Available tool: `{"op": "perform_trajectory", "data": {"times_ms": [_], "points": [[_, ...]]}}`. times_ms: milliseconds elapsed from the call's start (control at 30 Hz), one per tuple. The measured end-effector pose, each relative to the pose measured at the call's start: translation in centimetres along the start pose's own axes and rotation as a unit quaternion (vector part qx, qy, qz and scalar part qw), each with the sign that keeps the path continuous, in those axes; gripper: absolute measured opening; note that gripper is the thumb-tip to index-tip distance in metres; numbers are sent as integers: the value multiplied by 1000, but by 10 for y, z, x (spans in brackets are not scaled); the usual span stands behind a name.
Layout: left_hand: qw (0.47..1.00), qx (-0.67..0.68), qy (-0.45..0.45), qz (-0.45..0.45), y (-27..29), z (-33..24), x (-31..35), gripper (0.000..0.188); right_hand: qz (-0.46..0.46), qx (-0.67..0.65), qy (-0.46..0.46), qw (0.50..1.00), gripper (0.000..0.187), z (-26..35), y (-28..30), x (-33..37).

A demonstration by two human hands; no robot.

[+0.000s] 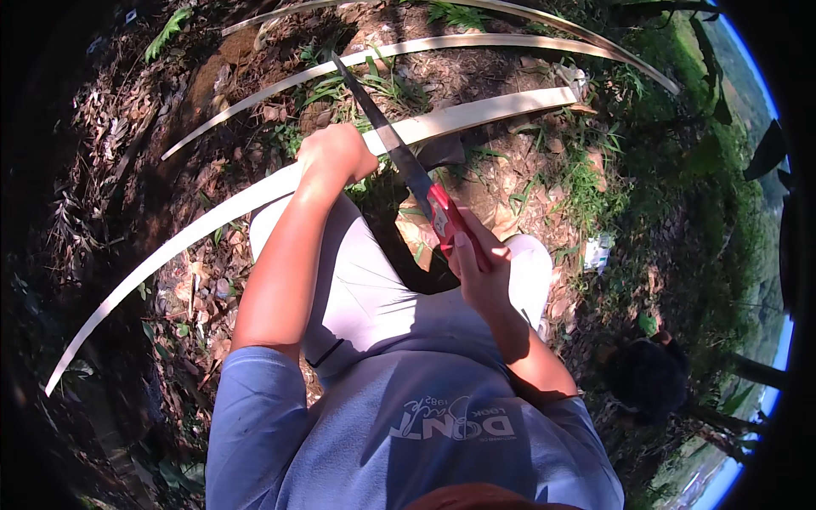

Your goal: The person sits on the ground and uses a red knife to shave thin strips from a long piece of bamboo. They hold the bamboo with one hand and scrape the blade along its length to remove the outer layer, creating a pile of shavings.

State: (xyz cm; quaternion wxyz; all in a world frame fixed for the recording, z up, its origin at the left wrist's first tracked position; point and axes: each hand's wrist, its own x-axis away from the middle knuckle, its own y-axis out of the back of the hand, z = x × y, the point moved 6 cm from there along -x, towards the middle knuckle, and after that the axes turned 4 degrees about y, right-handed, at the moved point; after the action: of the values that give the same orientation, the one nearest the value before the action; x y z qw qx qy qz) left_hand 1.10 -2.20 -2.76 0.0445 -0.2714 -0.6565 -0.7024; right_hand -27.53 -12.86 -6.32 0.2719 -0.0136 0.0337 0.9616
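Observation:
A long pale wooden strip [229, 210] runs across in front of me, from the lower left up to the right, over my left knee. My left hand [336, 157] is closed around it near the knee. In my right hand [483, 263] is a hand saw [416, 180] with a red handle, the fingers wrapped round the grip. Its dark blade lies across the strip just right of my left hand and points up and away to the left. Whether the teeth have cut into the wood cannot be made out.
Two more long pale strips [408, 47] lie on the leaf-littered ground beyond. Grass and low plants [586, 191] grow on the right, with a small white packet [597, 253] among them. A dark round shape [646, 378] sits at the lower right near thin trunks.

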Motion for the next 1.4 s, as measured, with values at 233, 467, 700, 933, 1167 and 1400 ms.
{"op": "perform_trajectory", "data": {"times_ms": [233, 467, 700, 933, 1167, 1400], "points": [[1000, 7, -7, 21, 2, -4, 1, 47, 2, 158, 27, 987, 46, 64, 51, 108], [1000, 4, -26, -17, 4, -14, 0, 42, -48, 5, -29, 998, 44, 27, 38, 43], [993, -9, 7, -116, 9, 13, 15, 35, -9, 1, 81, 997, 46, 24, -4, 24], [980, -1, 33, -197, 7, 23, 21, 30, -21, -60, 109, 992, 46, 15, -6, 13], [980, -30, -27, -193, 9, 18, 19, 36, -9, -111, 47, 993, 41, 17, 2, 6], [985, 143, -97, -20, 13, 35, -1, 45, 5, -30, -3, 1000, 43, -10, 11, 8]]}}
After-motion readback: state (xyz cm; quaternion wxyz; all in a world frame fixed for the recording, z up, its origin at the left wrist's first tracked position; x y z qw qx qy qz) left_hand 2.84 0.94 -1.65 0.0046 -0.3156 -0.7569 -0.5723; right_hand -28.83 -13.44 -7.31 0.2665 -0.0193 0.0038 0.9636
